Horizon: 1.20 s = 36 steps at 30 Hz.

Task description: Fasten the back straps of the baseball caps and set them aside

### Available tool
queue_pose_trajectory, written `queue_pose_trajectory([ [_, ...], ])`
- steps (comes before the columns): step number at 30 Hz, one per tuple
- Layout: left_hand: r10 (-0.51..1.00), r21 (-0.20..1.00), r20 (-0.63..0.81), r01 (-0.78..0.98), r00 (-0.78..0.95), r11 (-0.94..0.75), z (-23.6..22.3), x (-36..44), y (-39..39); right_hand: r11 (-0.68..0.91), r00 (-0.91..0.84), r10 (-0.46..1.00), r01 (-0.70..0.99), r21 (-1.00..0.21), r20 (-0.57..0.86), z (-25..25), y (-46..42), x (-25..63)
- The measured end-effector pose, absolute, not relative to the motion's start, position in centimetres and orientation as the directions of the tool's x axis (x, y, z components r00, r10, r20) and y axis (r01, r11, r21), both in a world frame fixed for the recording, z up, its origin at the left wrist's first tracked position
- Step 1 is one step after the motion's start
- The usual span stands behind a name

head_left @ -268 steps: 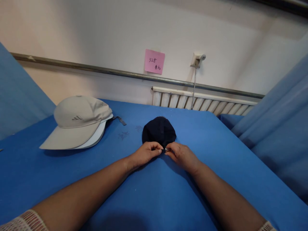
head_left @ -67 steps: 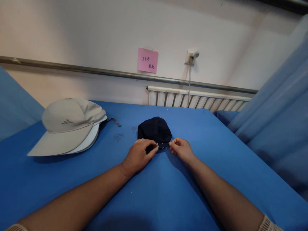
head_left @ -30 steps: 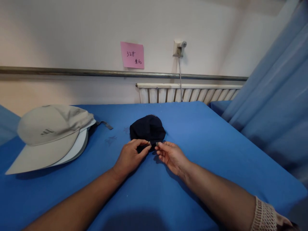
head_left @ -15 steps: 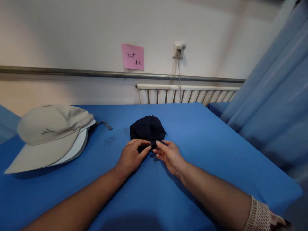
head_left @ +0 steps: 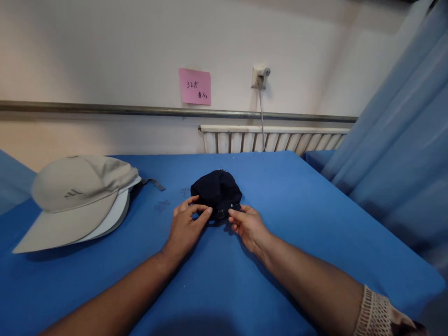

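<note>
A dark navy cap (head_left: 217,189) lies on the blue-covered table, its back strap (head_left: 222,213) turned toward me. A small buckle and a round metal eyelet show on the strap. My left hand (head_left: 185,224) pinches the left part of the strap between thumb and forefinger, the other fingers against the cap's side. With thumb and curled fingers, my right hand (head_left: 249,226) grips the strap's right end, just below the eyelet. The cap's brim is not visible.
A stack of caps, a beige one (head_left: 75,186) on top, stands at the left with a loose dark strap (head_left: 156,183) sticking out. Behind the blue table (head_left: 280,186) are a radiator (head_left: 276,140), a metal rail and a socket (head_left: 259,78). A blue curtain (head_left: 395,144) hangs at the right.
My left hand has shifted left along the strap, uncovering the buckle and eyelet. My right hand stays on the strap's right side. The view has tilted slightly.
</note>
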<state>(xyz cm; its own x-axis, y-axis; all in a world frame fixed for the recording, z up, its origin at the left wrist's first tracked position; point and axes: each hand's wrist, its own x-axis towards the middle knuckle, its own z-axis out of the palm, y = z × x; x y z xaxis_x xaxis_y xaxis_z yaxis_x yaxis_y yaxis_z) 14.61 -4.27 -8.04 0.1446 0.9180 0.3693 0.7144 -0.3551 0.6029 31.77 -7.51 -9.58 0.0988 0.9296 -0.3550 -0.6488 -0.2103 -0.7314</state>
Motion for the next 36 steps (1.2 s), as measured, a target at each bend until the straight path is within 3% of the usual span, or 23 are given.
queue_pose_trajectory([
  [5,0.963,0.721,0.183,0.638,0.199,-0.269,-8.6,15.4,-4.7,-0.201,0.098,0.937,-0.635,-0.746,-0.336,-9.7,-7.5,31.7],
  [12,0.981,0.911,0.074,0.388,0.178,-0.139,-8.3,15.6,-4.7,-0.157,0.111,0.963,-0.500,-0.851,-0.244,-9.6,-7.9,31.2],
  [24,0.965,0.909,0.002,0.402,0.262,-0.111,-7.7,16.2,-4.7,-0.102,0.144,0.972,-0.447,-0.889,-0.184,-10.4,-7.6,31.3],
  [36,0.962,0.925,0.046,0.352,0.270,-0.143,-7.9,16.8,-4.8,-0.139,0.050,0.982,-0.472,-0.871,-0.184,-10.4,-7.6,31.3],
])
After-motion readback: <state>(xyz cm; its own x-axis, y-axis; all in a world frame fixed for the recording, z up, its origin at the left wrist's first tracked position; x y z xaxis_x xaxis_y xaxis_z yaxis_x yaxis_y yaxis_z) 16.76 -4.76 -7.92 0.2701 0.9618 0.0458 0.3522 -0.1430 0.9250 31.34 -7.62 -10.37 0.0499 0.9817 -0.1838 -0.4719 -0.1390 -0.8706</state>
